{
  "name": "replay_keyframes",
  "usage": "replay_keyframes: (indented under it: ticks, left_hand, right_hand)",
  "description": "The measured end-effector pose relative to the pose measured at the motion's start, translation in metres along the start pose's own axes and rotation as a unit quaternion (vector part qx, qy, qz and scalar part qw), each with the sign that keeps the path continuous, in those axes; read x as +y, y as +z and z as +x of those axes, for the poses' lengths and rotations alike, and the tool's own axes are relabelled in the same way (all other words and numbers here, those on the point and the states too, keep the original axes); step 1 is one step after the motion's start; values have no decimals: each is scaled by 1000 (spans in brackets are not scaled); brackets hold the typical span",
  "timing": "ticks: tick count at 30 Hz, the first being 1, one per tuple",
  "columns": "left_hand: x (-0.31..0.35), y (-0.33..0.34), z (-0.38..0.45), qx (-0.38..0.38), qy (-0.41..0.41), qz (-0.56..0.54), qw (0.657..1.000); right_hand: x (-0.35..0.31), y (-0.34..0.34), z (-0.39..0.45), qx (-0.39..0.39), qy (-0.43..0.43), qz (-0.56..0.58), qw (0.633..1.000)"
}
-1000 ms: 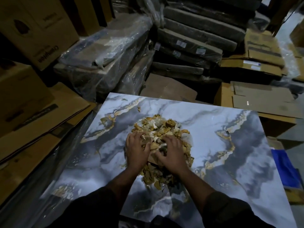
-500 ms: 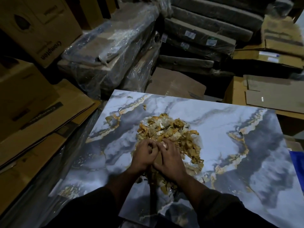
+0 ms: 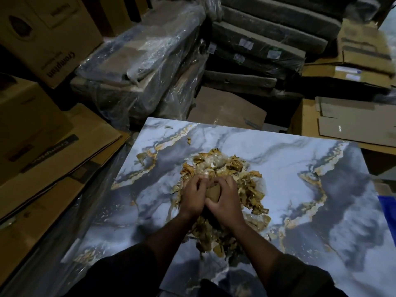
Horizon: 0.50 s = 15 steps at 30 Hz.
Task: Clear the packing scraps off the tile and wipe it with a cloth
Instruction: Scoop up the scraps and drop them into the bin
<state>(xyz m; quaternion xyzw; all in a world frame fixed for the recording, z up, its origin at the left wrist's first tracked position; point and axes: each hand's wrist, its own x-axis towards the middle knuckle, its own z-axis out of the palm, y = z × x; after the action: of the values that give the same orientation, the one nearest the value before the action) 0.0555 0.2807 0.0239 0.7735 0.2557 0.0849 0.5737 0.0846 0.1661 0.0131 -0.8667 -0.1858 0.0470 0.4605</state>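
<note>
A large glossy marble-patterned tile (image 3: pixel 300 189), blue-grey with gold veins, lies flat in front of me. A heap of tan and clear packing scraps (image 3: pixel 225 168) sits on its middle. My left hand (image 3: pixel 192 198) and my right hand (image 3: pixel 227 200) are side by side on the near half of the heap, fingers curled into the scraps. Between them they grip a brown cardboard piece (image 3: pixel 213 192). One loose scrap (image 3: pixel 188 140) lies apart toward the tile's far left corner. No cloth is in view.
Cardboard boxes (image 3: pixel 42 129) lie along the left. Plastic-wrapped packs (image 3: pixel 139 67) and stacked dark tile boxes (image 3: pixel 257 52) stand behind the tile. Flattened cardboard (image 3: pixel 353 123) lies at the far right. A blue object (image 3: pixel 387 209) touches the right edge.
My hands have drawn together from spread over the heap and curled round scraps. A brown cardboard piece now shows between them.
</note>
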Motion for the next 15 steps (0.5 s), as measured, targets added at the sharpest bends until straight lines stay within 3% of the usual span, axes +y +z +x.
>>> replay_keyframes:
  ticks: [7, 10, 15]
  left_hand:
    - [23, 15, -3, -5, -109, -237, 965]
    - [28, 17, -6, -6, -112, -274, 955]
    - [33, 17, -11, -4, -123, -293, 948]
  right_hand:
    - [-22, -3, 7, -4, 95, 141, 985]
    - [-32, 0, 6, 21, 162, 258, 952]
    - [-41, 7, 3, 34, 221, 357, 907]
